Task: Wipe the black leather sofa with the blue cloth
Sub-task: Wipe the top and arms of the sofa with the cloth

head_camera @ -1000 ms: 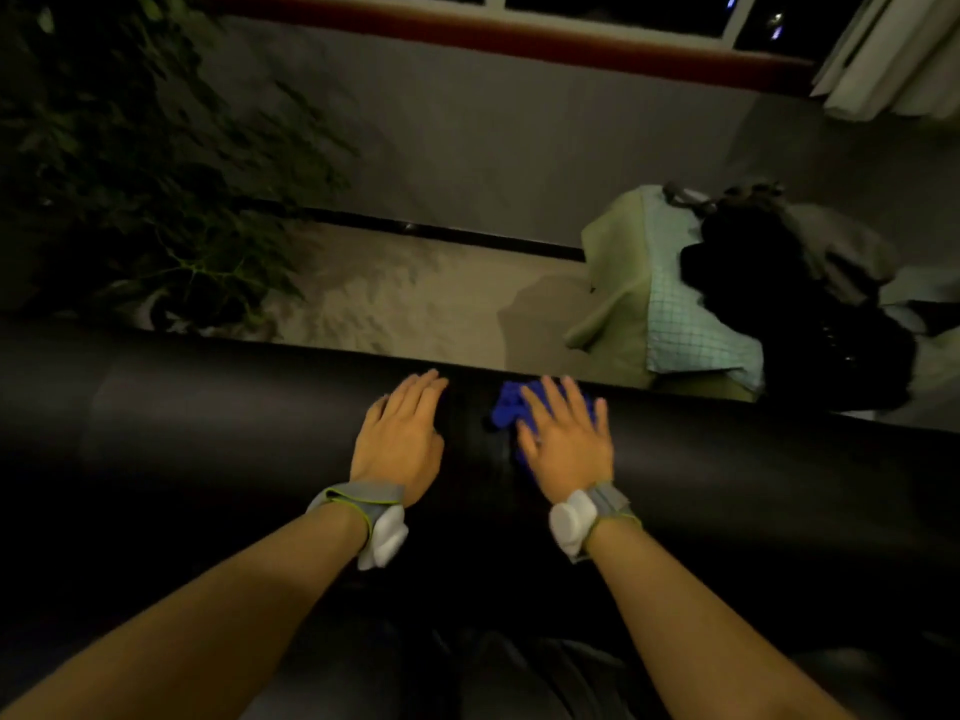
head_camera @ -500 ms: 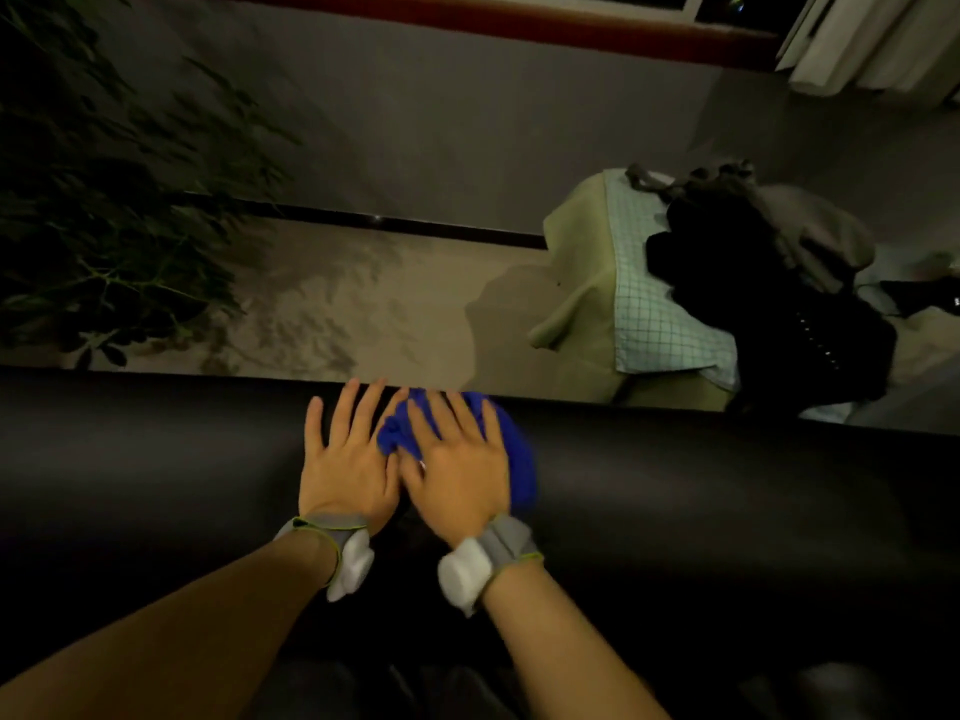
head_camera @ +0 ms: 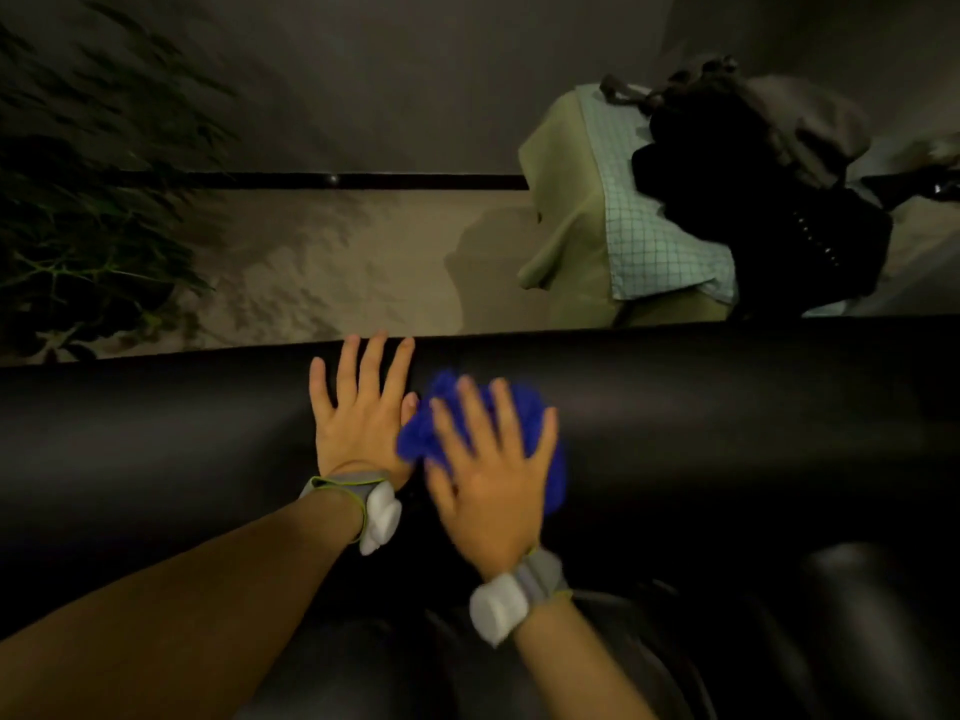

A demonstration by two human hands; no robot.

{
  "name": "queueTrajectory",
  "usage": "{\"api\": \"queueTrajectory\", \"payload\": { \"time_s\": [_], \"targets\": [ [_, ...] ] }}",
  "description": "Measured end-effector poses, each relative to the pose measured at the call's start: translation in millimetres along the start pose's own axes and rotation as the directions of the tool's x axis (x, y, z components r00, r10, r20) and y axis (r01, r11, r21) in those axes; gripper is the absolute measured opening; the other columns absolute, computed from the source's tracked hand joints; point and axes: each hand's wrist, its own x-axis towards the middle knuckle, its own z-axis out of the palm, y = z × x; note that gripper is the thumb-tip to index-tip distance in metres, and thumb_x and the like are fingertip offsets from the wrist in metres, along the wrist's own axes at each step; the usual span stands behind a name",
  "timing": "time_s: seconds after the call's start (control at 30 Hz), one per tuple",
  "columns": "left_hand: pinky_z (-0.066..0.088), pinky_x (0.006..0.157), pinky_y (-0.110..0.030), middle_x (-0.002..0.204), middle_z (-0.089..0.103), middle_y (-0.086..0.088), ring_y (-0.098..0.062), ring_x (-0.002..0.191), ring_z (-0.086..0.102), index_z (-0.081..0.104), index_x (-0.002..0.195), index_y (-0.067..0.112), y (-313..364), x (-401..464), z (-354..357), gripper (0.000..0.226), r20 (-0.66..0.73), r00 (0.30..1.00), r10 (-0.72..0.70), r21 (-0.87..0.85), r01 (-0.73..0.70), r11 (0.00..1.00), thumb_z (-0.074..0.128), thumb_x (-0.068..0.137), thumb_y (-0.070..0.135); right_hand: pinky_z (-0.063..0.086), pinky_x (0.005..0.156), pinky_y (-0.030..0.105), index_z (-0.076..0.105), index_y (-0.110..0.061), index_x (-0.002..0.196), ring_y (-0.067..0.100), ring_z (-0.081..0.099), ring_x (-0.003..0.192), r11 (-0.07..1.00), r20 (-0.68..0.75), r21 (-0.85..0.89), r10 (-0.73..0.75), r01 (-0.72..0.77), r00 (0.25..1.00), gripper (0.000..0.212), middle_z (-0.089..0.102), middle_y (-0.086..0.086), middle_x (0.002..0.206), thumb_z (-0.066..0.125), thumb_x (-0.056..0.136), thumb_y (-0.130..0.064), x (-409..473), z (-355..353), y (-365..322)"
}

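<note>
Pressing flat on the blue cloth, the right hand has its fingers straight and spread, so the grip is apart: the cloth is only pinned under the palm against the black leather sofa, not clamped. The cloth is bunched on the rounded top of the sofa back, a little below its far edge, with blue showing past the fingertips and along the outer side of the hand. The left hand lies just beside it, also flat with fingers apart, its fingertips reaching the far edge; the thumb seems to touch the cloth's near fringe.

The main risk, as I judge it, is that the cloth slips out. Leather is slick and curves away here, and with nothing curled round the wad, a fast stroke could leave it behind or roll it into a tighter ball that wipes only a narrow stripe. The right hand is blurred, which suggests speed, and that makes slipping likelier.

A stroke carried too far could push the cloth over the far edge, dropping it to the floor behind. The two hands are also close enough that a sideways pass may catch the left hand. Dim light could hide missed patches on the dark leather.
</note>
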Motion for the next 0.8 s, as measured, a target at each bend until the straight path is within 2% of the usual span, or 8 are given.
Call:
{"api": "queueTrajectory", "payload": {
  "time_s": [0.1, 0.2, 0.27, 0.37, 0.57, 0.63, 0.73, 0.8],
  "targets": [
    [0.011, 0.119, -0.057, 0.156, 0.035, -0.005, -0.029, 0.147, 0.024, 0.028, 0.154, 0.028, -2.8, -2.3, 1.2, 0.059, -0.026, 1.000, -0.006, 0.002, 0.006, 1.000, 0.026, 0.096, 0.039, 0.009, 0.113, 0.066, 0.028, -0.034, 0.152, 0.026, 0.014, 0.150, 0.990, 0.028, -0.044, -0.133, 0.134, 0.991, 0.079, 0.017, 0.000, 0.163, 0.056, 0.078, -0.048, -25.1, 6.5, 22.2],
    [0.007, 0.119, -0.057, 0.156, 0.033, -0.004, -0.029, 0.148, 0.021, 0.027, 0.154, 0.027, -2.0, -5.4, 4.6, 0.060, -0.069, 0.998, 0.001, -0.039, -0.004, 0.999, 0.028, 0.095, 0.039, 0.012, 0.114, 0.063, 0.038, -0.032, 0.147, 0.024, 0.020, 0.148, 0.966, -0.061, -0.027, 0.256, -0.258, 0.965, 0.066, 0.028, 0.001, 0.159, 0.045, 0.083, -0.050, -33.6, -4.2, 91.6],
    [0.006, 0.119, -0.057, 0.156, 0.034, -0.004, -0.028, 0.148, 0.020, 0.028, 0.154, 0.027, -1.9, -5.7, 6.9, 0.060, -0.098, 0.995, -0.011, -0.056, 0.006, 0.998, 0.026, 0.095, 0.039, 0.014, 0.112, 0.067, 0.043, -0.027, 0.145, 0.022, 0.016, 0.149, 0.759, -0.119, 0.147, 0.650, -0.634, 0.750, 0.061, 0.026, -0.002, 0.160, 0.033, 0.090, -0.052, -32.6, -12.0, 121.8],
    [0.006, 0.119, -0.057, 0.155, 0.034, -0.004, -0.027, 0.148, 0.020, 0.029, 0.153, 0.027, 2.0, -5.6, 8.0, 0.059, -0.108, 0.994, -0.013, -0.053, 0.008, 0.999, 0.025, 0.095, 0.039, 0.016, 0.110, 0.069, 0.042, -0.028, 0.146, 0.025, 0.010, 0.150, 0.523, -0.176, 0.346, 0.852, -0.779, 0.494, 0.062, 0.021, -0.001, 0.161, 0.029, 0.091, -0.054, -27.2, -2.8, 102.1],
    [0.010, 0.118, -0.057, 0.151, 0.041, -0.007, -0.030, 0.145, 0.028, 0.036, 0.150, 0.025, 1.6, -3.6, 11.0, 0.058, -0.148, 0.989, -0.008, -0.045, 0.001, 0.999, 0.026, 0.094, 0.038, 0.000, 0.109, 0.073, 0.023, -0.042, 0.152, 0.034, 0.012, 0.149, 0.904, -0.204, 0.227, 0.408, -0.362, 0.890, 0.066, 0.019, -0.002, 0.162, 0.038, 0.089, -0.054, -77.1, 59.5, -54.4],
    [0.010, 0.118, -0.057, 0.150, 0.042, -0.007, -0.030, 0.145, 0.029, 0.036, 0.150, 0.025, 0.3, -2.6, 12.9, 0.058, -0.162, 0.987, -0.001, -0.050, -0.007, 0.999, 0.027, 0.094, 0.038, 0.004, 0.106, 0.077, 0.019, -0.042, 0.152, 0.034, 0.011, 0.150, 0.957, -0.176, 0.154, 0.273, -0.248, 0.946, 0.076, 0.015, -0.003, 0.163, 0.048, 0.083, -0.051, -93.9, 75.5, -62.6],
    [0.010, 0.118, -0.058, 0.152, 0.038, -0.006, -0.029, 0.146, 0.024, 0.033, 0.150, 0.026, 1.4, -4.4, 14.3, 0.057, -0.173, 0.985, -0.010, -0.066, -0.002, 0.998, 0.027, 0.094, 0.038, 0.000, 0.111, 0.070, 0.015, -0.040, 0.154, 0.032, 0.007, 0.150, 0.905, -0.260, 0.218, 0.414, -0.364, 0.873, 0.063, 0.011, 0.001, 0.164, 0.028, 0.095, -0.057, -94.3, 78.7, -15.6],
    [0.009, 0.118, -0.058, 0.153, 0.037, -0.005, -0.029, 0.147, 0.023, 0.033, 0.150, 0.026, 1.7, -5.3, 13.4, 0.056, -0.176, 0.984, -0.014, -0.060, 0.003, 0.998, 0.026, 0.095, 0.037, 0.001, 0.115, 0.060, 0.014, -0.039, 0.153, 0.028, 0.004, 0.151, 0.741, -0.334, 0.395, 0.666, -0.543, 0.666, 0.060, 0.011, 0.004, 0.163, 0.022, 0.097, -0.057, -89.4, 77.6, 23.6]
  ]
}}
